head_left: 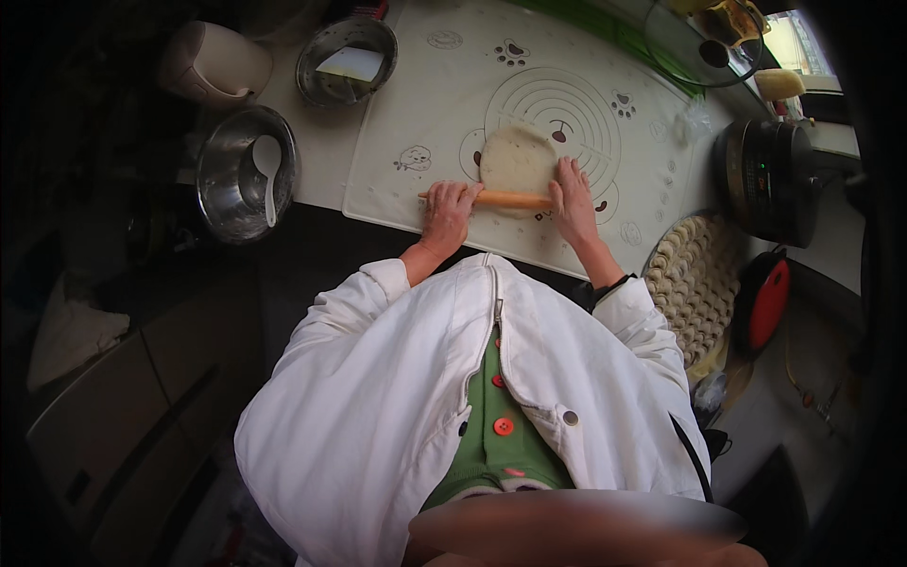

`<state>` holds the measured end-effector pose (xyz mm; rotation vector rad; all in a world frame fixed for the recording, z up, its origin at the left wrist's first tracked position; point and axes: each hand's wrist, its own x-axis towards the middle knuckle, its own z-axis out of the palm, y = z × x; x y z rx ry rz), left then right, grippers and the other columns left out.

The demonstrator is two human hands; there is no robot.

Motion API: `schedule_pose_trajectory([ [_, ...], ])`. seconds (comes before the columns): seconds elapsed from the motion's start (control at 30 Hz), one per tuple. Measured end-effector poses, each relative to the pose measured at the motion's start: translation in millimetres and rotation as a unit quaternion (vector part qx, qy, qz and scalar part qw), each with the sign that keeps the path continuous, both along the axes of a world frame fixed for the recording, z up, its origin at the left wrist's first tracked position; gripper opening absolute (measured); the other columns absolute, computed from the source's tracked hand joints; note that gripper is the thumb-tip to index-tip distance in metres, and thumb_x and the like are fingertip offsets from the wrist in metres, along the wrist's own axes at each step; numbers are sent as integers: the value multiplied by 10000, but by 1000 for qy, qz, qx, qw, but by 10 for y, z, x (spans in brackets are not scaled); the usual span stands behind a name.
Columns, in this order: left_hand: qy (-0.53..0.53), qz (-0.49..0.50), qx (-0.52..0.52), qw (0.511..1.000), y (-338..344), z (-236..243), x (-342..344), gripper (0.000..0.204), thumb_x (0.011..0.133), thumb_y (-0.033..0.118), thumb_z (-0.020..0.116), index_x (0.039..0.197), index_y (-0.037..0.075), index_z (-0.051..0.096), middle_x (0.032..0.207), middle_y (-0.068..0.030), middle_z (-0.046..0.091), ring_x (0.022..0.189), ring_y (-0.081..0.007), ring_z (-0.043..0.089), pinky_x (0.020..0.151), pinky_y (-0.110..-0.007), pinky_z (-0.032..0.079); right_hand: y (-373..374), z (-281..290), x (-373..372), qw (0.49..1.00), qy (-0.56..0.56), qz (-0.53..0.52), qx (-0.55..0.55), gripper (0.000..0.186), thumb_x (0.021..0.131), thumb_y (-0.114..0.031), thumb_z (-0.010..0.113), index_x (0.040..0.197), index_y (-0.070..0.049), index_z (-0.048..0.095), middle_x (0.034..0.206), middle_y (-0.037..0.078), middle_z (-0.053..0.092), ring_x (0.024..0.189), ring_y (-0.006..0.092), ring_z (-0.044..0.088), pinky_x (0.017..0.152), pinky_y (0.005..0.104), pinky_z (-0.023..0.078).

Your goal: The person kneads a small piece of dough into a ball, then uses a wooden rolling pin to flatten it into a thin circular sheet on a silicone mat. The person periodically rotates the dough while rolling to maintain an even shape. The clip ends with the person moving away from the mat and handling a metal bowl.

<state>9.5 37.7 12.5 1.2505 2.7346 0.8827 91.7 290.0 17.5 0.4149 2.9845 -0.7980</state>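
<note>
A pale, flattened round of dough [518,163] lies on the printed white pastry mat [406,194]. Across its near part rests a wooden rolling pin [510,199]. My left hand [449,215] is closed over the pin's left part, and the pin's tip pokes out beyond it. At the other end, my right hand [574,203] lies against the pin, its fingers stretched forward beside the dough's right edge. The pin's right tip is hidden by that hand.
A steel bowl [215,180] holding a white spoon [268,170] stands left, with a smaller metal bowl [312,76] behind it. To the right are a round tray of rows of dumplings [694,283], a dark round cooker [767,180] and a glass lid [675,57].
</note>
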Motion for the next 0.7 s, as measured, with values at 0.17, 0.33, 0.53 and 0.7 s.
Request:
schedule_pose_trajectory([
  [0.17,29,-1,68,997,-23,98,-21,329,788,18,625,1094,123,686,936,-35,540,939,-235,512,892,-393,337,154,56,-864,994,22,9,-109,696,794,-243,733,1380,-7,440,1270,205,555,1241,367,478,1035,412,396],
  [0.33,36,4,93,995,-186,275,101,271,795,41,622,1024,138,730,912,-26,538,902,-216,514,849,-380,345,44,191,-1058,996,-82,40,-3,529,725,-238,766,1186,-37,605,1084,200,593,1027,362,565,919,405,461],
  [0.53,21,-3,100,995,-389,296,133,315,780,23,635,1050,155,732,910,-24,542,894,-228,513,818,-382,356,-47,480,-951,995,-23,92,-12,289,736,-224,749,957,-48,693,897,184,657,826,352,617,764,414,502],
  [0.7,0,-19,104,994,-423,327,103,343,771,0,634,1059,158,731,895,-27,546,868,-237,513,800,-385,362,-38,1143,-446,984,-85,18,-154,262,794,-226,737,950,-24,676,806,100,670,719,222,624,664,331,487],
])
